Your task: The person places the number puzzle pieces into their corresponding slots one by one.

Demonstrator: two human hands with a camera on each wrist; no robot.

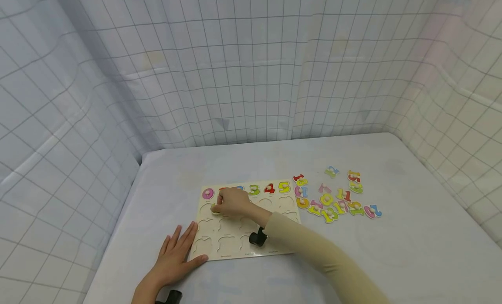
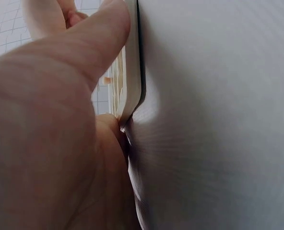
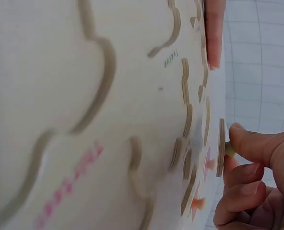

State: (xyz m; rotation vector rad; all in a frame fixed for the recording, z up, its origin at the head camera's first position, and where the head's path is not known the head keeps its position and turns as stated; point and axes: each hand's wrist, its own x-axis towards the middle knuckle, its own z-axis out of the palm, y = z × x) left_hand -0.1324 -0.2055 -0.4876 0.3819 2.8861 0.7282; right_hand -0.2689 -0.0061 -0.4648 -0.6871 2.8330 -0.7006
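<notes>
Closest to my left wrist camera, the left hand (image 1: 174,257) is lying flat, with its fingers (image 1: 190,234) straight and a little spread, and it is holding nothing. Its thumb (image 2: 84,48) is resting at the lower left corner of the puzzle board (image 1: 225,247), and its index finger is reaching the board's left edge.

With the other wrist camera I am watching the right hand (image 1: 234,201), whose thumb and fingers are standing narrow and pinching the small knob (image 3: 230,150) of a yellowish puzzle piece (image 1: 214,209). This piece is hanging just above the board, over its upper left part, near the top row; I am not managing to read its number.

In that row, a pink 0 (image 1: 208,193), a green 3 (image 1: 254,190), a red 4 (image 1: 269,188) and a yellow 5 (image 1: 284,187) are sitting; between 0 and 3, the right hand is partly hiding two more pieces. Many lower hollows are lying unfilled.

Beige sleeve (image 1: 321,251) is covering the right forearm. Beyond the board's right side, loose number pieces (image 1: 327,199) are lying scattered on the white desk (image 1: 176,164). Behind everything, a checked curtain (image 1: 255,77) is hanging.
</notes>
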